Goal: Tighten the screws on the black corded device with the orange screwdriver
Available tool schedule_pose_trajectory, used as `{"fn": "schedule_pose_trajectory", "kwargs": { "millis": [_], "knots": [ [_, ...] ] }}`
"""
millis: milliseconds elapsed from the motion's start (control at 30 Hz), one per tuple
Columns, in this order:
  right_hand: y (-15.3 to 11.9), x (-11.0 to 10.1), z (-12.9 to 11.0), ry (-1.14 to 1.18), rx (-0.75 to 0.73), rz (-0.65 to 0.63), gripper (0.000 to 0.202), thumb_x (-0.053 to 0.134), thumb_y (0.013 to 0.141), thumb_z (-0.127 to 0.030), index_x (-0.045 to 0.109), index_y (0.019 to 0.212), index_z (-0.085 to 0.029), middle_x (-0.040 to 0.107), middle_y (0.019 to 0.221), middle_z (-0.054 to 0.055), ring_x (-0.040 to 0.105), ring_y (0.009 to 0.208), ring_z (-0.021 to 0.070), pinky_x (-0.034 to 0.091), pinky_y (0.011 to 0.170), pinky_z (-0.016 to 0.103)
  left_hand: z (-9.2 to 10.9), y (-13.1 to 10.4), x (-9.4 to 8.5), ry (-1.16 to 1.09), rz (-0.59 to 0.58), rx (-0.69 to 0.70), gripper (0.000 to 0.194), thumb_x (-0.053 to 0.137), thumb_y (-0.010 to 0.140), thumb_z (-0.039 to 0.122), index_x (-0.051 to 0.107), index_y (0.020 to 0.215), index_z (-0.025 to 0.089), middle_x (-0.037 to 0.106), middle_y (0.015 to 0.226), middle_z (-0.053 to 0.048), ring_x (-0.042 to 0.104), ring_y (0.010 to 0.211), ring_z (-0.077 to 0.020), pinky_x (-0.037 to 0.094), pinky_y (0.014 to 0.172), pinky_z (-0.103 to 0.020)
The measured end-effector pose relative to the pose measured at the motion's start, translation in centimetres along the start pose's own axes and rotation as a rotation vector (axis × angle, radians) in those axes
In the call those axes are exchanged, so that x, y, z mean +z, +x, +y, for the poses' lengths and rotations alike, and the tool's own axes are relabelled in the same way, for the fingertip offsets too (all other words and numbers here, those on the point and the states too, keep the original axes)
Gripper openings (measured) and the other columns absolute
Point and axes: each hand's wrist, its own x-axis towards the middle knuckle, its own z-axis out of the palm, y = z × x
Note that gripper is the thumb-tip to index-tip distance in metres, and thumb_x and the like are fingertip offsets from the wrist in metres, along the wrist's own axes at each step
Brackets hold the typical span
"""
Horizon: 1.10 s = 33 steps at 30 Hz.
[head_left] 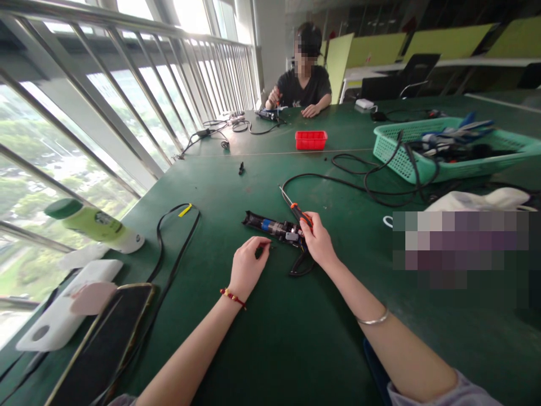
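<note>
On the green table (203, 304) lies a long black handheld electrical device (274, 227) with its inner parts exposed, a blue band around its middle and a black cord at its right end. My right hand (318, 239) is closed around the orange and black handle of a screwdriver (301, 213), whose shaft points up and left, away from the device. That hand hovers over the device's right end, partly covering it. Just below the device, my left hand (248, 260) has thumb and fingertips pinched together; whatever is between them is too small to make out.
A green basket (397, 160) of tools and cables stands at right, near a blurred white bag (473, 200). A red tray (311, 141) sits ahead. Phones (105, 338), a power bank (63, 316) and a bottle (99, 225) lie left. Across the table sits a person (304, 84) with a screwdriver.
</note>
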Motion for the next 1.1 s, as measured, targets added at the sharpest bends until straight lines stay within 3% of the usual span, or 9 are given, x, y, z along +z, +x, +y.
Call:
{"fn": "schedule_pose_trajectory", "kwargs": {
  "millis": [200,433,800,933,1100],
  "knots": [
    [0.0,-0.1,-0.2,0.037,-0.07,-0.079,0.028,0.037,0.088,-0.039,0.047,0.109,-0.023,0.065,0.083,0.003,0.063,0.074,0.0199,0.046,0.071,0.03,0.8,0.5,-0.1,-0.076,0.057,0.038,0.014,0.05,0.081,0.015,0.062,0.086,0.02,0.064,0.085,-0.002,0.061,0.079,-0.0145,0.05,0.074,-0.028],
    [0.0,-0.1,-0.1,0.047,-0.064,-0.058,0.027,0.036,0.088,-0.038,0.048,0.106,-0.021,0.065,0.078,0.003,0.063,0.071,0.0197,0.046,0.067,0.03,2.6,2.0,1.1,-0.049,0.072,0.146,0.013,0.051,0.081,0.014,0.063,0.085,0.019,0.064,0.087,-0.003,0.06,0.083,-0.0148,0.049,0.077,-0.027],
    [0.1,0.0,0.0,0.071,-0.041,-0.051,0.027,0.038,0.088,-0.04,0.049,0.104,-0.021,0.064,0.077,0.003,0.063,0.071,0.0194,0.046,0.067,0.029,1.7,1.7,2.2,0.008,0.148,0.266,0.016,0.05,0.083,0.013,0.064,0.088,0.018,0.063,0.085,-0.003,0.057,0.082,-0.0135,0.048,0.076,-0.026],
    [0.1,0.0,0.1,0.077,-0.038,-0.055,0.027,0.038,0.088,-0.04,0.049,0.105,-0.022,0.064,0.078,0.003,0.063,0.071,0.0195,0.047,0.067,0.029,1.8,1.6,2.2,0.133,0.127,0.352,0.02,0.048,0.086,0.016,0.066,0.093,0.018,0.062,0.085,-0.004,0.056,0.081,-0.0137,0.048,0.071,-0.024],
    [0.1,0.0,0.1,0.088,-0.041,-0.059,0.027,0.038,0.088,-0.04,0.049,0.105,-0.021,0.064,0.08,0.003,0.064,0.072,0.0191,0.047,0.067,0.029,1.7,1.5,2.0,0.231,0.052,0.292,0.026,0.046,0.086,0.015,0.064,0.105,0.02,0.059,0.091,-0.005,0.056,0.084,-0.0151,0.049,0.072,-0.026]
  ]
}}
